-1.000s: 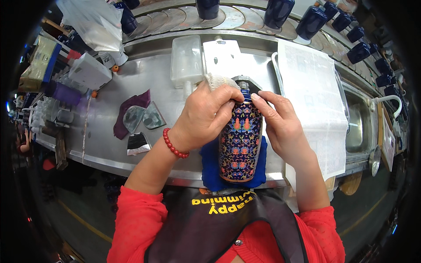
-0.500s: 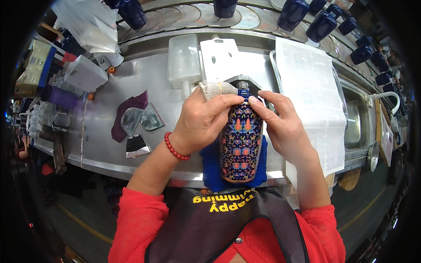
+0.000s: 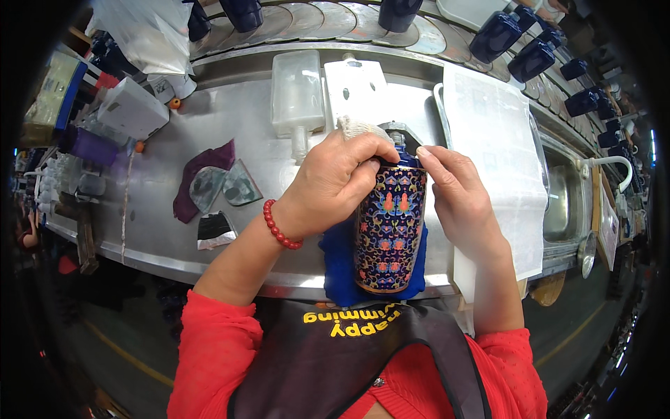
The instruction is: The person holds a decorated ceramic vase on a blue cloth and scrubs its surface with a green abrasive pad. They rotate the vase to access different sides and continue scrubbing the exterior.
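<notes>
A dark blue bottle (image 3: 392,227) with a colourful floral pattern lies tilted on a blue cloth (image 3: 338,269), its neck pointing away from me. My left hand (image 3: 342,178) is closed at the left of its shoulder, thumb and forefinger pressed close to the pattern's upper edge. A cream cloth (image 3: 359,128) pokes out past the knuckles of that hand; how it is held is hidden. On the other side, my right hand (image 3: 457,188) has thumb and forefinger together against the shoulder. The bottle's neck (image 3: 398,140) shows between the hands, in front of a grey metal support.
Left on the steel bench (image 3: 167,237) lie purple and greenish scraps (image 3: 207,185). Beyond my hands are a clear plastic bottle (image 3: 296,94) and a white block (image 3: 356,91). White paper (image 3: 492,153) and a sink (image 3: 564,202) are rightward. A plate conveyor (image 3: 328,21) carries blue bottles behind.
The view has shifted slightly. My left thumb has drawn in under the forefinger at the bottle's shoulder, and my right fingers have moved closer together. The patterned bottle appears slightly turned.
</notes>
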Demonstrator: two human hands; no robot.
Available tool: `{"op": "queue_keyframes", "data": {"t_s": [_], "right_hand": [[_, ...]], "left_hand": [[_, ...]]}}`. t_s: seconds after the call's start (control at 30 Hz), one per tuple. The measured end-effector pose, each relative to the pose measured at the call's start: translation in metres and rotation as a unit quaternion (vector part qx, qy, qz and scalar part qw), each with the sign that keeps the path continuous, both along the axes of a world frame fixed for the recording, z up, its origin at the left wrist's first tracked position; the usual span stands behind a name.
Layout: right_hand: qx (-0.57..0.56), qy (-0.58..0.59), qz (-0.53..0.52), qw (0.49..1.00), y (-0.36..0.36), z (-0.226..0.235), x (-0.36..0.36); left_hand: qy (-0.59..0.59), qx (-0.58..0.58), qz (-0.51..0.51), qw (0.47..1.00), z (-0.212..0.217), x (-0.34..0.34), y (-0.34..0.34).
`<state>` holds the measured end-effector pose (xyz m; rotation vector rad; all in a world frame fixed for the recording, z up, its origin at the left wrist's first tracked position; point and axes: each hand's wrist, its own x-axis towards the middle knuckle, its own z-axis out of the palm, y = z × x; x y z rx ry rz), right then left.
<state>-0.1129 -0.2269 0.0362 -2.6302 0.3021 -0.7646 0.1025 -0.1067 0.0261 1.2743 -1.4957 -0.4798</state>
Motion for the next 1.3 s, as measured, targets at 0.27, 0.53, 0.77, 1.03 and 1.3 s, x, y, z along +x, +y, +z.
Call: {"op": "queue_keyframes", "data": {"t_s": [0.27,0.53,0.77,1.03,1.3], "right_hand": [[-0.017,0.033,0.013,0.999,0.0,0.006,-0.001],[0.01,0.014,0.003,1.0,0.0,0.01,0.003],[-0.035,0.019,0.028,0.999,-0.002,0.012,0.004],[-0.03,-0.006,0.042,0.999,-0.005,0.011,0.002],[-0.021,-0.013,0.027,0.999,-0.004,0.008,0.0]], "left_hand": [[-0.036,0.005,0.018,0.999,0.0,-0.003,0.005],[-0.044,-0.023,0.043,0.998,-0.002,-0.008,0.004],[-0.074,-0.038,0.058,0.995,-0.002,-0.008,0.005],[-0.061,-0.036,0.054,0.996,0.0,-0.01,0.006],[-0.101,-0.041,0.047,0.993,0.003,-0.011,0.007]]}}
